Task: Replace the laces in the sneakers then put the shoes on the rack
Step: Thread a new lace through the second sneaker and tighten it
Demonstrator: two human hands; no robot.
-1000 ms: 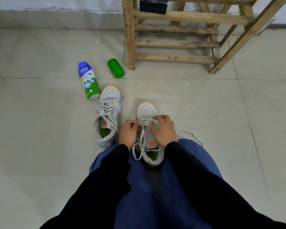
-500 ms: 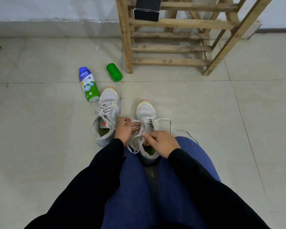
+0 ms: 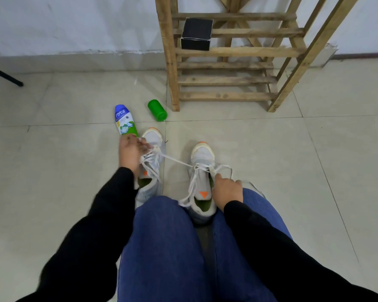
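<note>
Two white sneakers with orange toe tips stand on the tiled floor in front of my knees. The right sneaker (image 3: 202,156) has a white lace (image 3: 176,160) stretched taut from its upper eyelets out to the left. My left hand (image 3: 130,154) pinches that lace's end, over the left sneaker (image 3: 153,138). My right hand (image 3: 227,191) rests on the right sneaker's side by the tongue, fingertips at the lace crossings; a loose loop lies beside it. The wooden rack (image 3: 227,80) stands further ahead.
A blue, white and green bottle (image 3: 124,123) and a green cup (image 3: 157,110) lie on the floor left of the rack. A black box (image 3: 196,37) sits on a rack shelf. A black rod (image 3: 4,76) lies at far left. The wall runs behind.
My left hand has pulled the lace out to the left, drawing it taut across the left sneaker. My right hand stayed at the right sneaker. The camera has tilted up, showing more rack.
</note>
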